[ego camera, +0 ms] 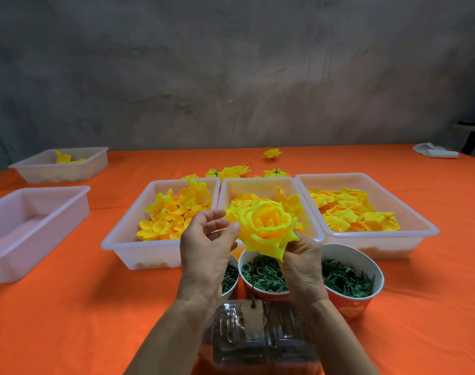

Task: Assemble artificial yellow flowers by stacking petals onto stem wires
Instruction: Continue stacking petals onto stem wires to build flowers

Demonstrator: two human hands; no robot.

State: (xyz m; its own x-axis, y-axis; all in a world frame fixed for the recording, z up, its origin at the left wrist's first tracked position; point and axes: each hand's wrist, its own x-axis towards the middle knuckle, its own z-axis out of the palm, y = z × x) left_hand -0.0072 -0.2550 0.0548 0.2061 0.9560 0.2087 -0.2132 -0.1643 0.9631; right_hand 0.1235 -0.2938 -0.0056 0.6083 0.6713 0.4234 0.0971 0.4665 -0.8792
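A yellow fabric flower [266, 228] with several stacked petal layers is held up over the cups. My right hand [304, 269] grips it from beneath, and a thin dark stem wire [254, 293] hangs down below it. My left hand [206, 250] is at the flower's left edge, thumb touching the outer petals, fingers spread. Three white trays of loose yellow petals stand behind: left tray [122, 239], middle tray [225, 193], right tray [420, 226].
Three cups hold green parts: dark pieces [229, 277], rings [266, 274], leafy calyxes [349, 280]. A clear plastic container [258, 334] lies near me. Two more white trays [36, 228] [60, 165] sit at left. Finished flowers [231, 171] lie behind the trays. A white cloth [433, 151] at far right.
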